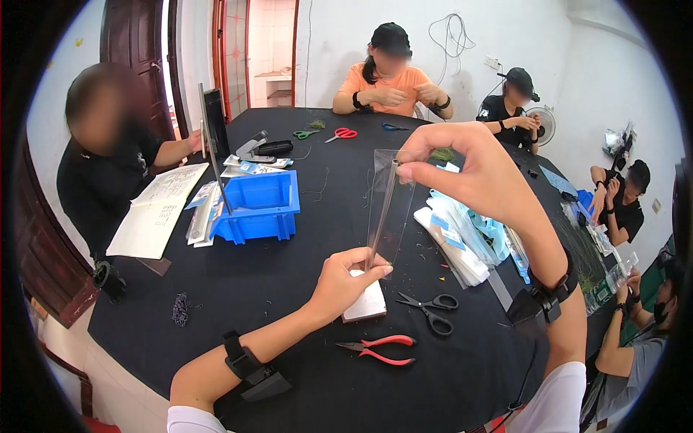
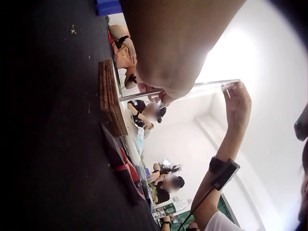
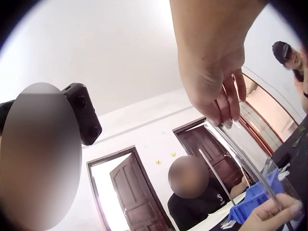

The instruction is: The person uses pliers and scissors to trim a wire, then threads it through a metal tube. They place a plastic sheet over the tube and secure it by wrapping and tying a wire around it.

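Observation:
In the head view, a slim silver metal tube (image 1: pixel 386 206) stands nearly upright, tilted a little, together with a clear plastic sleeve (image 1: pixel 400 234). My right hand (image 1: pixel 473 166) pinches its top end between thumb and fingertips. Lower down, my left hand (image 1: pixel 350 283) holds the bottom end between thumb and fingers. Beneath the left hand lies a white-topped block (image 1: pixel 365 303), whose brown layered side (image 2: pixel 111 98) shows in the left wrist view. In the right wrist view, the tube (image 3: pixel 245 156) runs from the right fingertips down to the left hand (image 3: pixel 274 214).
Black-handled scissors (image 1: pixel 432 310) and red-handled pliers (image 1: pixel 379 348) lie near me on the black tablecloth (image 1: pixel 289 382). A blue bin (image 1: pixel 261 206) stands left; packaged plastic sleeves (image 1: pixel 455 245) are piled right. An open notebook (image 1: pixel 159 209) lies far left. Several people sit around the table.

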`<state>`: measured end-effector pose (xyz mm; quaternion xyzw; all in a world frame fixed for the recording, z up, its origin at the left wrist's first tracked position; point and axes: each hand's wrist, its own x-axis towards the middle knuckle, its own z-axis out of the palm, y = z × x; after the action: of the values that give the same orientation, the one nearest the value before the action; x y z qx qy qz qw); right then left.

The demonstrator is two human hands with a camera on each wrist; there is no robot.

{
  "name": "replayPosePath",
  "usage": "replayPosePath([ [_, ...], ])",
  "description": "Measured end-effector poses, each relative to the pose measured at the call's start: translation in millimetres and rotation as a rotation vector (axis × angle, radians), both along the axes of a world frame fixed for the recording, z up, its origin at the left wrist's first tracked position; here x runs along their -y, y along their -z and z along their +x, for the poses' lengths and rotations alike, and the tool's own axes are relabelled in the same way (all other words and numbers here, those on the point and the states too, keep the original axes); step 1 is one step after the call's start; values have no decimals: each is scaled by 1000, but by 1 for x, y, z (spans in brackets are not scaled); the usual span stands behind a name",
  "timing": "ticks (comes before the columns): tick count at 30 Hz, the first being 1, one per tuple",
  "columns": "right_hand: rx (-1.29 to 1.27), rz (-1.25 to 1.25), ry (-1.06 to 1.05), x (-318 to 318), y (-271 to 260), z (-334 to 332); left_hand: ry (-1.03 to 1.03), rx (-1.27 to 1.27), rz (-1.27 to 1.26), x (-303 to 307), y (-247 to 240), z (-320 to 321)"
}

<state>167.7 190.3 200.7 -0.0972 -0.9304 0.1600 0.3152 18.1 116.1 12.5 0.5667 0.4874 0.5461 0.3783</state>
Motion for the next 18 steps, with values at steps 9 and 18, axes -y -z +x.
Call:
replayPosePath([
  [9,88,29,-15,2,-10,0,29,-2,8,-1,3,0],
  [18,143,-1,-62,-1,-13,-2,31,-9,12,-2,8,-1],
])
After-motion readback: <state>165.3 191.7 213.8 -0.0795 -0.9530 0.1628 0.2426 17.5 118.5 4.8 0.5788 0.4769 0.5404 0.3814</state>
